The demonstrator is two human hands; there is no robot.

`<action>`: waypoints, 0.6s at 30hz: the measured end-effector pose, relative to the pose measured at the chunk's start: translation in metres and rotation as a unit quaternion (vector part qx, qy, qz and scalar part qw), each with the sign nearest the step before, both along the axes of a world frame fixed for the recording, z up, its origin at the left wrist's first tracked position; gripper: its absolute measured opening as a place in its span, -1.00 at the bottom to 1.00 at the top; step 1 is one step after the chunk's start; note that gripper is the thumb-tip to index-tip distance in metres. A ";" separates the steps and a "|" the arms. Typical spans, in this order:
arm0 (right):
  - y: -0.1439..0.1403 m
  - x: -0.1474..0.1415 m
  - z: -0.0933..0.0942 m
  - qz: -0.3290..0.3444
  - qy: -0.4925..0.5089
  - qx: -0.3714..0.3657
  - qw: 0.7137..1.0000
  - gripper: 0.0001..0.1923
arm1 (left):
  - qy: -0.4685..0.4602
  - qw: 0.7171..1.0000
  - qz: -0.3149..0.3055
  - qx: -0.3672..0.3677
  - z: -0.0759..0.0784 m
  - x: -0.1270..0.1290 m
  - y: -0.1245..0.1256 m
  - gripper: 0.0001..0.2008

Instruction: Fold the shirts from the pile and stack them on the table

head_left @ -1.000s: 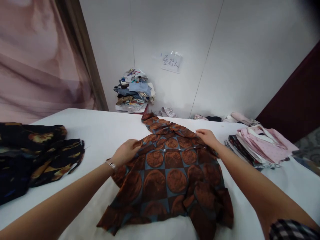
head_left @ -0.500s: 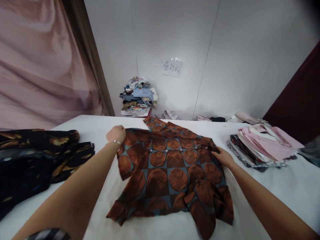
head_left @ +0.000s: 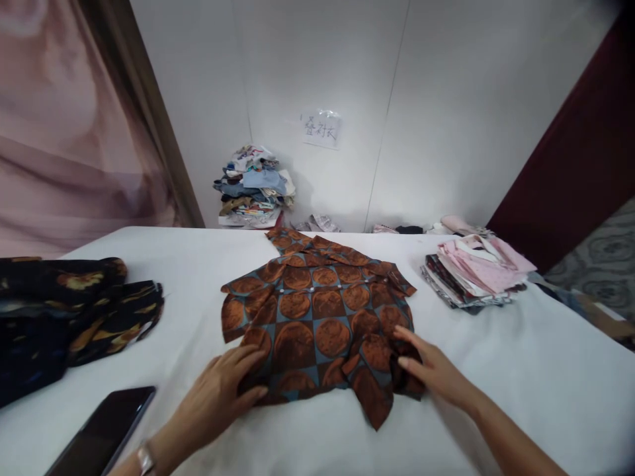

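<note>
Brown shirt now spread flatter, left hand and right hand moved to hem, palms open

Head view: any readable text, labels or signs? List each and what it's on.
"叠衬衣": handwritten on the paper sign stuck to the white wall, above the clothes pile.
Printed fabrics in that pile: any lettering is too small and blurred to read.
Brown patterned shirt, phone with dark screen, pink folded stack: no text visible.
</note>
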State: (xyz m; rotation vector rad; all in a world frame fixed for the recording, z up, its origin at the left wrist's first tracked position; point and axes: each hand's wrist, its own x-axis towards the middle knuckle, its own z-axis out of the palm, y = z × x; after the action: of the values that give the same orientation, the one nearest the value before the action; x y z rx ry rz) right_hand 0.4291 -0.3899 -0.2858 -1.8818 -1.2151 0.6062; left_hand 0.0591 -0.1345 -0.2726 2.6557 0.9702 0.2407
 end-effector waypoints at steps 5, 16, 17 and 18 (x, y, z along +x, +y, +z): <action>-0.010 -0.039 -0.007 0.042 -0.110 -0.031 0.993 -0.17 | 0.030 0.999 0.009 0.011 -0.025 -0.022 -0.010 -0.53; -0.026 -0.012 0.015 -0.097 0.058 0.131 0.985 -0.75 | 0.004 0.997 -0.024 0.076 0.002 -0.012 -0.011 -0.60; -0.036 -0.011 0.018 -0.121 0.087 0.152 0.977 -0.75 | -0.011 0.997 -0.027 0.075 0.006 -0.013 -0.020 -0.62; -0.046 -0.011 0.019 -0.139 0.106 0.167 0.970 -0.75 | -0.020 0.997 -0.031 0.074 0.009 -0.015 -0.029 -0.66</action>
State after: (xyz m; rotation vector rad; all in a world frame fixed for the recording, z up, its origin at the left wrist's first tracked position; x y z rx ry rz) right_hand 0.4177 -0.4356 -0.2667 -1.6170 -0.8360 0.4067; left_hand 0.0441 -0.1633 -0.2635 2.7966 0.8873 0.3642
